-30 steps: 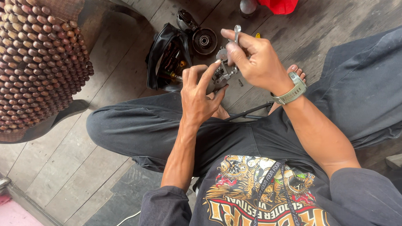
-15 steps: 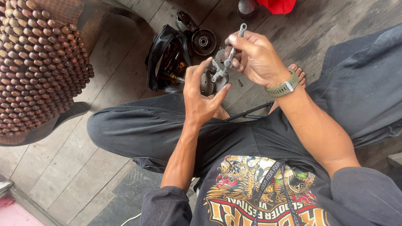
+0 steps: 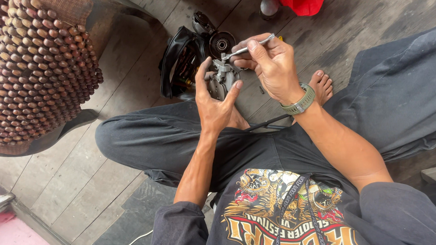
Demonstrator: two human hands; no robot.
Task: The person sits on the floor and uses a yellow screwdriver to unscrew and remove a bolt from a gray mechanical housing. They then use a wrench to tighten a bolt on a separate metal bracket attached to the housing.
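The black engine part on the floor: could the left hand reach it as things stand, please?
Probably yes, but not freely. The engine part lies just beyond the left hand with nothing between them, yet that hand grips a small metal part that the right hand works with a tool.

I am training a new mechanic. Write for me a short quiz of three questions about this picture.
1. True or false: the left hand holds the small grey metal part.
2. What does the right hand hold? A) slim metal tool B) red cloth C) hammer
3. Fill in: the green watch sits on the ___ wrist.

Key: 1 true; 2 A; 3 right.
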